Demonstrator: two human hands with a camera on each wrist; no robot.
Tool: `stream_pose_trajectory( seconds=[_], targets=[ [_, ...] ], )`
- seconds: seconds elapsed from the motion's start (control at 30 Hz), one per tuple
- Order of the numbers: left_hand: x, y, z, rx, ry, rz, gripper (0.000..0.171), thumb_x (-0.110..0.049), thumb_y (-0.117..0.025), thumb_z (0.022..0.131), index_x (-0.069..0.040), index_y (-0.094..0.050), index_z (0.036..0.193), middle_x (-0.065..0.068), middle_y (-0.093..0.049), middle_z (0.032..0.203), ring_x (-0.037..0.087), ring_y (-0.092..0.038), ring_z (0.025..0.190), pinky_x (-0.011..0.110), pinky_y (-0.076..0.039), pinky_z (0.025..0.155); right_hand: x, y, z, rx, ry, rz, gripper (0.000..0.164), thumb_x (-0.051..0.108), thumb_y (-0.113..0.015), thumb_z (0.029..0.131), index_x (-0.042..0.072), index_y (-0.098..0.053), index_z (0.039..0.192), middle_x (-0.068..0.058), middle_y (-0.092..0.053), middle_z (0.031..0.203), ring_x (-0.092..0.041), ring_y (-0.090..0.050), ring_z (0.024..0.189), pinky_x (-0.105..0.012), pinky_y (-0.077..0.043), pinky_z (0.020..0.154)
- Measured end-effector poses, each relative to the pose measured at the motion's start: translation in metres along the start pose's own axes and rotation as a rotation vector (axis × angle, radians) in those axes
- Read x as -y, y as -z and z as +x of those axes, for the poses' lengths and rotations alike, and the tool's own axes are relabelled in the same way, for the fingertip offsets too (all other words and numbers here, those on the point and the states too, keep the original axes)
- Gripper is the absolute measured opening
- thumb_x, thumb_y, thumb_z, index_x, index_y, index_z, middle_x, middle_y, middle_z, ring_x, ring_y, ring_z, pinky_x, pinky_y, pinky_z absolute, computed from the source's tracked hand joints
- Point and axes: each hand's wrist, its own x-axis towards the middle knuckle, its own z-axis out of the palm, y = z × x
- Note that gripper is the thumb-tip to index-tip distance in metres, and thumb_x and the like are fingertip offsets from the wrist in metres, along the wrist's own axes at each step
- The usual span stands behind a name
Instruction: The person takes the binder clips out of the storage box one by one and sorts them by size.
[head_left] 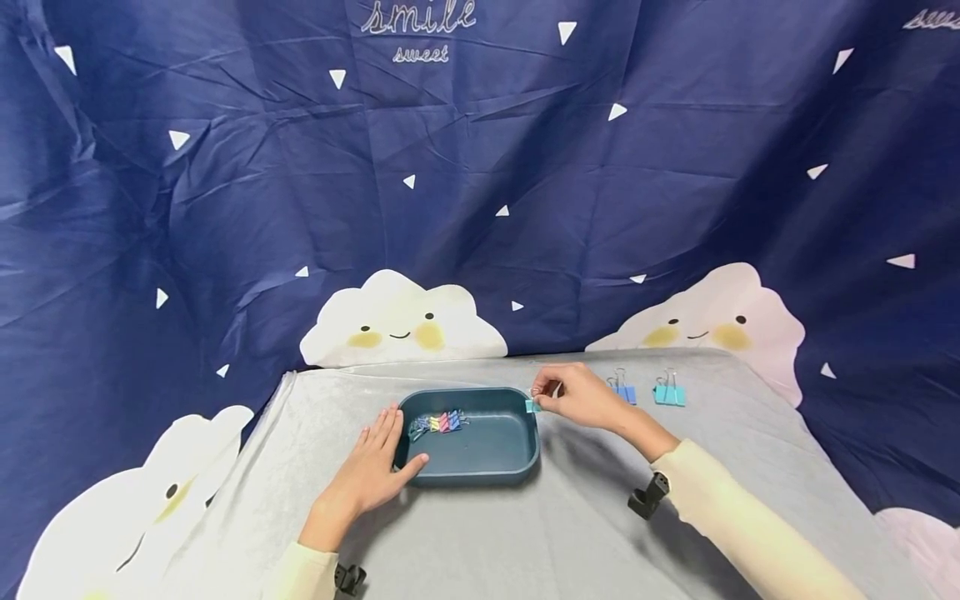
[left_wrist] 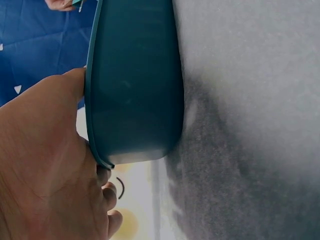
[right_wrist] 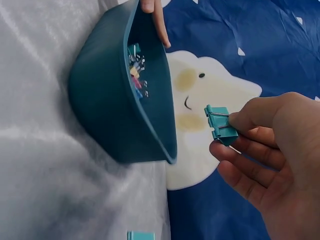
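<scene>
Clips overlap, perhaps uncountably, near the tray's left edge; left hand, thumb wide, touches it; right hand pinches one teal clip.

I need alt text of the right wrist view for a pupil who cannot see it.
A right hand pinches a turquoise binder clip near a dark teal tub holding several small colourful clips. The left hand rests on the tub's rim, and grey cloth lies beneath.
</scene>
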Motion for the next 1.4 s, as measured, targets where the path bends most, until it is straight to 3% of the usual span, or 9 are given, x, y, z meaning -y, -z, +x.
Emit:
stream_pose_trajectory(
  seconds=[0.4,0.67,1.13,1.4],
  targets=[
    [-0.002,-0.001,0.0,0.0,0.005,-0.011,0.1,-0.068,-0.049,0.104,0.002,-0.017,0.169,0.016,-0.009,0.179,0.036,-0.01,0.167,0.06,-0.015,0.135,-0.032,0.016,-0.03,-0.039,-0.1,-0.009,0.011,0.006,-0.078,0.091,0.016,-0.074,0.089,0.006,-0.073,0.087,-0.006,-0.066,0.083,-0.023,-0.056,0.072],
    [-0.001,-0.002,-0.002,-0.004,0.011,-0.022,0.1,-0.068,-0.05,0.104,0.002,-0.018,0.169,0.017,-0.011,0.179,0.035,-0.01,0.167,0.06,-0.015,0.135,-0.051,0.016,-0.044,-0.016,-0.143,-0.02,0.012,0.006,-0.077,0.092,0.017,-0.074,0.088,0.008,-0.072,0.085,-0.007,-0.066,0.082,-0.023,-0.057,0.074],
    [-0.001,-0.002,-0.002,-0.035,-0.009,-0.033,0.099,-0.065,-0.053,0.104,0.005,-0.022,0.167,0.019,-0.013,0.178,0.04,-0.014,0.166,0.063,-0.019,0.133,-0.083,-0.016,-0.056,0.011,-0.165,-0.028,0.01,0.006,-0.076,0.096,0.014,-0.075,0.09,0.006,-0.073,0.085,-0.003,-0.062,0.077,-0.022,-0.054,0.069],
    [-0.001,0.0,-0.001,-0.007,0.007,-0.023,0.1,-0.067,-0.051,0.104,0.002,-0.018,0.169,0.017,-0.01,0.179,0.036,-0.01,0.167,0.06,-0.016,0.134,-0.099,-0.031,-0.056,0.057,-0.171,-0.091,0.006,0.008,-0.074,0.099,0.012,-0.074,0.094,0.006,-0.071,0.088,-0.002,-0.06,0.079,-0.024,-0.053,0.071]
  ],
)
